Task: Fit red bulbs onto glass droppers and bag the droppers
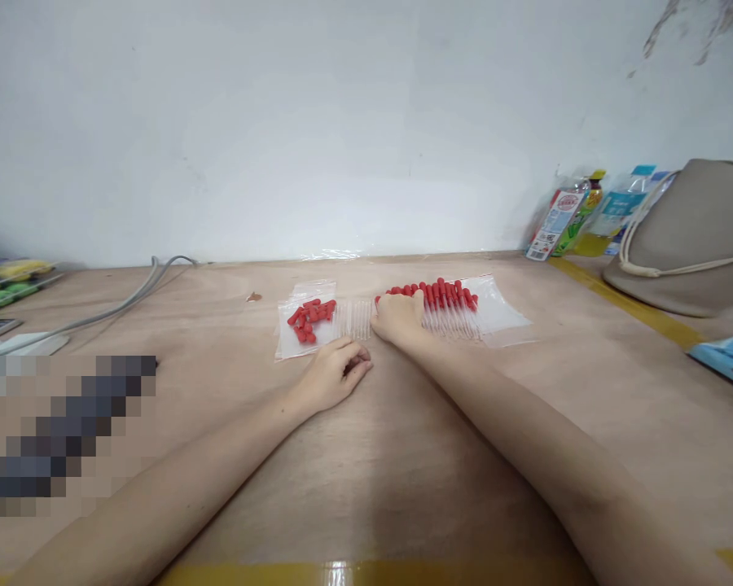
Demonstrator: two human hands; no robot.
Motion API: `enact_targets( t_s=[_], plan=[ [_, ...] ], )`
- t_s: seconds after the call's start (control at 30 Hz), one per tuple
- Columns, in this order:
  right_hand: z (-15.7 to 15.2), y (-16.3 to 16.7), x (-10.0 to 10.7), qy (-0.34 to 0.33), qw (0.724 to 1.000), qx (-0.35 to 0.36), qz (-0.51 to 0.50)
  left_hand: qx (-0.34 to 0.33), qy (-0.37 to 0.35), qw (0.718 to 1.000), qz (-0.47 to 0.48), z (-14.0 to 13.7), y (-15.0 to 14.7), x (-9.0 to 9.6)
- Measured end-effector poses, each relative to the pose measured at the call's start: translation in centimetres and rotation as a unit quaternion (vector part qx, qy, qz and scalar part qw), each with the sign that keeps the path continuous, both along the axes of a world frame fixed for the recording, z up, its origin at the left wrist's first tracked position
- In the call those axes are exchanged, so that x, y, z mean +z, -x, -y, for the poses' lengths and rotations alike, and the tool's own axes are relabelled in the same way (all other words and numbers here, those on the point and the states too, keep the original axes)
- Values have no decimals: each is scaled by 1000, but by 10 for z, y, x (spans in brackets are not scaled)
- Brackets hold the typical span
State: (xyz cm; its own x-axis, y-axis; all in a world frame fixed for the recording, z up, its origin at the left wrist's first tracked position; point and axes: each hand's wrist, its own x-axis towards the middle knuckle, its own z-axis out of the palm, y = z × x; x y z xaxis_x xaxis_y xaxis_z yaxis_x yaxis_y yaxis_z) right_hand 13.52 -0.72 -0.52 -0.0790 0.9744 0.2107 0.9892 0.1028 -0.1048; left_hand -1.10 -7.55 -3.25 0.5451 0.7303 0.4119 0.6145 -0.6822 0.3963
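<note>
Resting on the wooden table (220,342), the person's left hand (337,370) lies loosely curled, a narrow gap showing between the thumb and the bent fingers. It sits just in front of a row of bare clear tubes (355,319), laid side by side with their ends toward the wall (342,122). Beyond it to the left, loose red caps (314,313) are heaped on a flat plastic bag (288,346).

The right hand (399,316) is further out, at the near end of the red-capped tubes (441,289), between them and the bare ones. From where I stand its back hides the fingertips, so I cannot tell whether it is gripping anything. The capped tubes lie close together in a slanting row, red tops toward the wall, and the right end of the row overlaps another clear bag (504,309).

Over on the far right, drink bottles (611,213) lean by the wall beside a grey-brown bag (696,224) with a pale cord. Yellow tape (647,313) runs along the table there, and a grey cable (122,308) curves across the left side.
</note>
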Motion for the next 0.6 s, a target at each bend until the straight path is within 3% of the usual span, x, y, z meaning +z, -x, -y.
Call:
enact_targets(
  t_s=[0.2, 0.37, 0.5, 0.6],
  plan=[
    [-6, 7, -2, 24, 1000, -19, -5, 5, -47, 999, 4, 1, 0, 0],
    [2, -2, 1, 29, 1000, -4, -10, 141, -180, 973, -17, -11, 20, 9],
    [24, -25, 3, -27, 997, 69, 2, 259, -196, 942, -82, -26, 40, 15],
    [43, -47, -3, -80, 982, 168, 18, 296, -165, 933, -120, -32, 47, 16]
  ],
)
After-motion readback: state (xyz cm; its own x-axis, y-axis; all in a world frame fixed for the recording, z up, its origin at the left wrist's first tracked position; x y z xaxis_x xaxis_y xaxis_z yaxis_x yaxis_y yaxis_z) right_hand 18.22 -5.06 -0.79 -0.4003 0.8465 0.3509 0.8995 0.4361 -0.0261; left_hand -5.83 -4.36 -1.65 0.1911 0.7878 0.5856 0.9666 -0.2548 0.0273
